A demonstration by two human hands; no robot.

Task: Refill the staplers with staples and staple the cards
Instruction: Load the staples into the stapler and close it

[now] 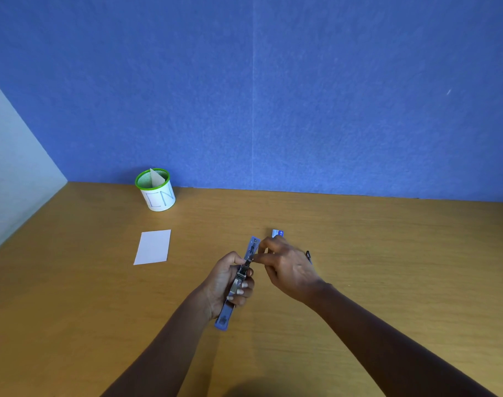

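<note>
Head view: the left hand (230, 282) curls its fingers (240, 292) round the middle of the blue stapler (252, 247), which is swung open and held above the surface (373, 247). The right hand (289, 267) pinches thumb and forefinger at the stapler's metal channel; anything between them is too small to tell. A staple box (277, 232) lies just beyond the right fingers. Well left of the fingers lies a white card (153, 247); farther beyond stands a green-rimmed cup (158, 199).

Mesh cup (158, 196) sitting at the desk's (387, 253) back left, a card (156, 177) standing in it. Second card (153, 247) lying before the cup. Stapler (239, 277) being held right of that card; staple box (277, 233) lying behind the right hand (289, 267).
</note>
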